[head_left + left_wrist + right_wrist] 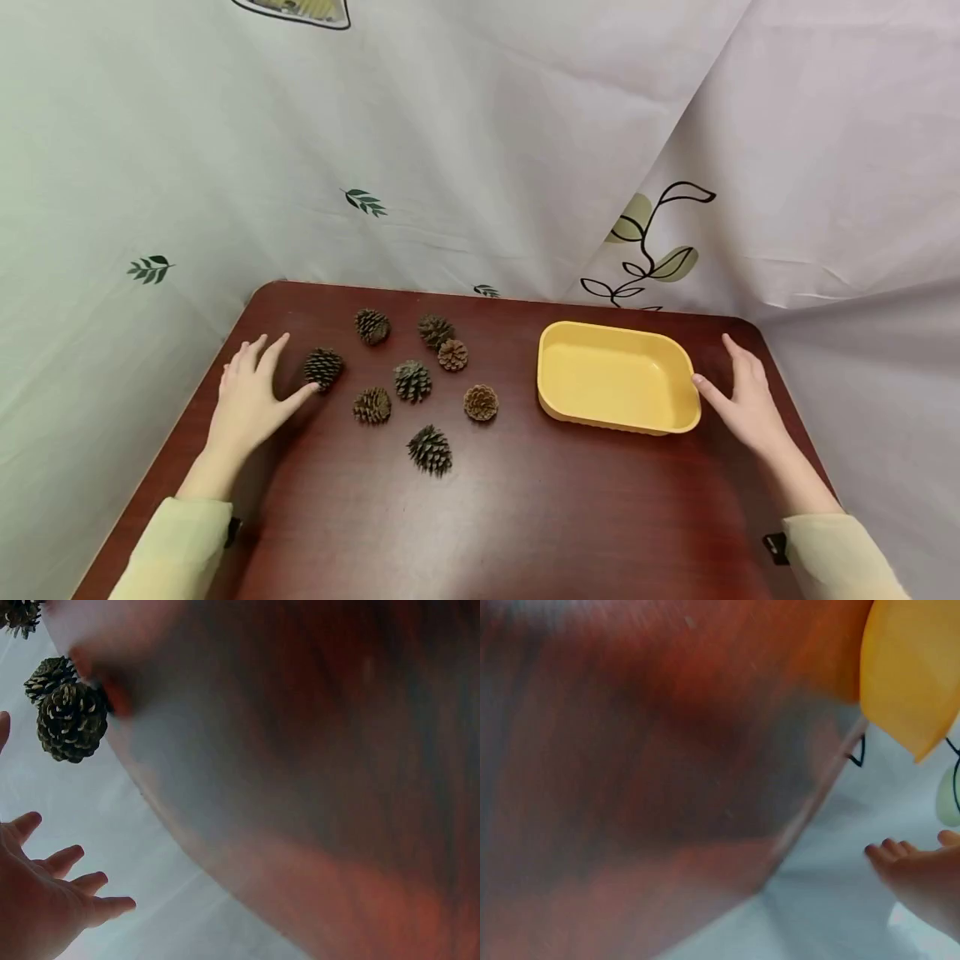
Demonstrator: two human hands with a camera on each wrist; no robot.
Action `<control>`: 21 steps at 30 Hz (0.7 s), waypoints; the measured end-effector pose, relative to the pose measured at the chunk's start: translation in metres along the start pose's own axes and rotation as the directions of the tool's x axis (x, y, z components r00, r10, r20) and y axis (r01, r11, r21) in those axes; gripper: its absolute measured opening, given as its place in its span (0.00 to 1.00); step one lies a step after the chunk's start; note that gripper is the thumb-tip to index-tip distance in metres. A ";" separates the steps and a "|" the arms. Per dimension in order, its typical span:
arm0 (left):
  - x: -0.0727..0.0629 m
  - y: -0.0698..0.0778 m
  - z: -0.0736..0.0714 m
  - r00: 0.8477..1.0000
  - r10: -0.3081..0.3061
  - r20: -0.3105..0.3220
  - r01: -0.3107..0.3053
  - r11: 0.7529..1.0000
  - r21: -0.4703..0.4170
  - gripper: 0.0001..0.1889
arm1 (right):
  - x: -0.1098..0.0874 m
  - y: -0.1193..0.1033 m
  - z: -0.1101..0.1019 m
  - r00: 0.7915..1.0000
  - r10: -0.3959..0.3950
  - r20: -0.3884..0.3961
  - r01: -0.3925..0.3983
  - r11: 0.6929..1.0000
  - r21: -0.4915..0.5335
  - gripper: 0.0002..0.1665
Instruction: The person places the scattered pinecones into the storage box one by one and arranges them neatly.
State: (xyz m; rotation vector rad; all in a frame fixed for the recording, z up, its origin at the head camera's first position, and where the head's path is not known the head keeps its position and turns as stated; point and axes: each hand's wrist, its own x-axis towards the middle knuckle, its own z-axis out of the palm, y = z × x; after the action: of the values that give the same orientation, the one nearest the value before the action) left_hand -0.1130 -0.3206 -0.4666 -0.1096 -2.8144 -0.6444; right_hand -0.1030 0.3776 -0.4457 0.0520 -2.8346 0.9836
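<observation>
So your left hand (249, 398) is spread wide, with a dark brown, scaly pine cone (323, 369) just off the gap between thumb and index; can't tell if you're touching it. Looks like the reaching step to me, so the next move calls for curling in round it. Seven other brown woody pine cones (412, 381) lie beyond your left thumb. Your right hand (748, 404) has its thumb held away from the fingers, right by a yellow, rounded rectangular tub (615, 379); no cones in there.
</observation>
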 end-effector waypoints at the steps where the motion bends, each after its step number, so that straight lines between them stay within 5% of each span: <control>1: -0.001 -0.001 0.001 1.000 -0.012 0.002 0.012 0.999 -0.031 0.50 | -0.001 0.003 0.002 1.000 0.004 -0.004 -0.004 0.999 0.041 0.51; 6: -0.002 -0.003 0.006 0.989 -0.122 0.084 0.137 0.967 -0.213 0.52 | -0.002 0.014 0.014 1.000 0.019 0.013 -0.021 0.971 0.240 0.47; 13: -0.003 -0.002 0.015 0.931 -0.282 0.232 0.361 0.803 -0.474 0.50 | 0.002 0.018 0.030 0.997 0.027 0.069 -0.052 0.916 0.398 0.44; 17: -0.004 -0.003 0.021 0.918 -0.321 0.232 0.395 0.778 -0.489 0.49 | 0.002 0.018 0.035 0.992 0.044 0.115 -0.102 0.822 0.560 0.44; 21: -0.003 -0.003 0.028 0.920 -0.325 0.218 0.392 0.776 -0.495 0.47 | -0.001 0.021 0.039 0.986 0.028 0.164 -0.143 0.646 0.750 0.40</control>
State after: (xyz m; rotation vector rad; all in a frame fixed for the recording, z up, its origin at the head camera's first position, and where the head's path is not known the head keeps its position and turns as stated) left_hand -0.1165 -0.3113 -0.4935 0.3154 -2.6963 -1.5507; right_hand -0.1080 0.3699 -0.4893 0.0734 -2.3008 2.2081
